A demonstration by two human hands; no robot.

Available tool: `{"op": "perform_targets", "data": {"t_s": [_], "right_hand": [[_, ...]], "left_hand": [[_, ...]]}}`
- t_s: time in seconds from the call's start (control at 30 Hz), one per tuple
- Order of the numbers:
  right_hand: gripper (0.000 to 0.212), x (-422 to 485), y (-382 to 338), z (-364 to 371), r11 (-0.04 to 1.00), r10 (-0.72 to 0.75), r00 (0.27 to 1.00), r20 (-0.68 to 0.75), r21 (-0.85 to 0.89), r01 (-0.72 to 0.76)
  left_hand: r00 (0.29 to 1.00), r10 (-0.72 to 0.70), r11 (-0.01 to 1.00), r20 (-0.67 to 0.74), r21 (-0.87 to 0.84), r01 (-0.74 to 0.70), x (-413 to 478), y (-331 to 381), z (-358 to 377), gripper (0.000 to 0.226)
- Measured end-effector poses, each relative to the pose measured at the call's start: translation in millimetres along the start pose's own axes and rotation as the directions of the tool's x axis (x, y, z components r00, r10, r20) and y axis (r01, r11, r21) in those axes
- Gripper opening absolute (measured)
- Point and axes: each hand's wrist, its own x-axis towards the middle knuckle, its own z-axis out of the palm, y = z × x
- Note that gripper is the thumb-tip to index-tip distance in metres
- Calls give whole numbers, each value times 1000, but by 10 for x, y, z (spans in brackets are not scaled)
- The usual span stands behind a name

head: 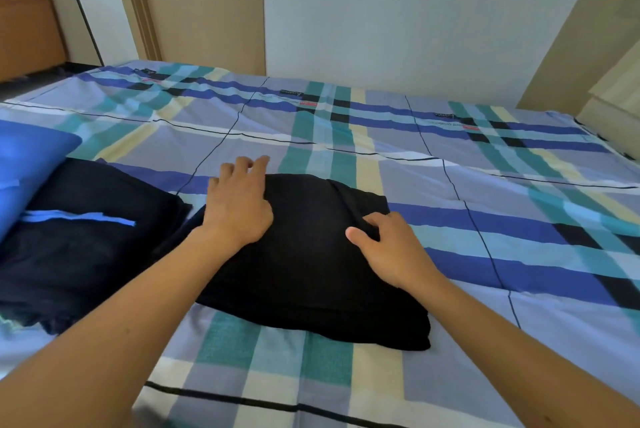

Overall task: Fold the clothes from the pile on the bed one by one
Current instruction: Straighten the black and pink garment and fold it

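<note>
A black garment (308,268) lies folded into a rough rectangle in the middle of the checked bed sheet (450,192). My left hand (239,202) rests on its far left corner, fingers spread and lightly bent over the edge. My right hand (388,247) lies on the garment's right side, fingers curled into a fold of the black cloth with the thumb pointing left. To the left lies the pile of dark clothes (86,237), with a blue strip across the top.
A blue cloth or pillow (27,164) sits at the left edge, against the pile. Beyond the bed stand a white wall and beige wardrobe panels (207,11). A brown chair (24,18) is at the far left corner.
</note>
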Motion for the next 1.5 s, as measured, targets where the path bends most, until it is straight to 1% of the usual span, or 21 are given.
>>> {"op": "perform_targets", "data": {"t_s": [0.07,0.13,0.17,0.23,0.33,0.4,0.5,0.53,0.67,0.73,0.83,0.9,0.97,1.0,1.07,1.1,1.13,1.2,1.23,1.33,1.5], "right_hand": [[31,-72,-15,-97,968,-3,1000,30,251,-4],[22,-136,22,-101,890,5,989,146,451,-71],[25,-145,65,-69,882,0,984,180,464,-85],[25,-139,149,32,902,9,986,164,425,-79],[16,-90,232,92,915,65,997,-33,401,-46],[15,-48,319,79,922,113,986,-127,384,-56],[16,52,441,135,926,157,979,-134,365,-98],[17,91,478,152,918,180,976,-121,377,-122],[30,174,538,117,888,274,962,-18,388,-246],[45,178,551,58,878,298,954,32,384,-287],[71,182,570,19,851,346,936,64,400,-341],[87,184,575,4,822,370,926,81,436,-367],[101,193,564,-6,780,389,913,119,484,-395],[105,202,556,-18,754,397,906,148,511,-413],[110,214,516,-55,688,397,886,239,561,-460],[112,217,500,-58,660,388,876,288,577,-482],[113,223,481,-54,645,381,865,326,577,-501],[108,221,439,-34,633,381,851,360,569,-525],[103,219,427,-20,629,382,851,362,573,-526],[88,193,355,14,610,359,867,345,617,-498],[75,145,346,-46,578,339,899,278,692,-432]], "left_hand": [[973,223,948,-57,-220,-230,-27,193,81,71],[929,356,903,105,-293,-313,-120,376,226,75],[900,373,911,227,-272,-309,-169,439,308,76],[871,325,946,369,-124,-300,-233,475,433,84],[951,145,981,273,85,-174,-204,429,356,94],[961,67,992,268,81,-92,-128,353,246,78],[927,116,993,356,-15,-119,-110,197,189,22],[927,127,992,354,-25,-126,-120,171,192,13],[944,108,994,312,-9,-111,-80,122,133,18],[957,80,996,278,15,-88,-36,68,7,19],[972,1,986,237,160,-40,-24,-64,-200,9],[951,-37,977,305,209,-29,-25,-153,-242,5],[912,-20,988,410,146,-44,-24,-224,-171,10],[919,51,997,391,41,-72,-24,-225,-111,14],[961,183,973,209,-178,-147,-60,-142,0,3],[970,204,954,129,-249,-168,-83,-77,39,26],[969,208,942,134,-295,-161,-101,-11,76,52],[940,183,947,287,-307,-90,-161,118,203,94],[906,181,960,382,-269,-78,-194,179,284,102],[851,152,988,502,-72,-134,-243,277,469,81],[887,106,989,449,-142,-46,-263,416,317,73]]}}
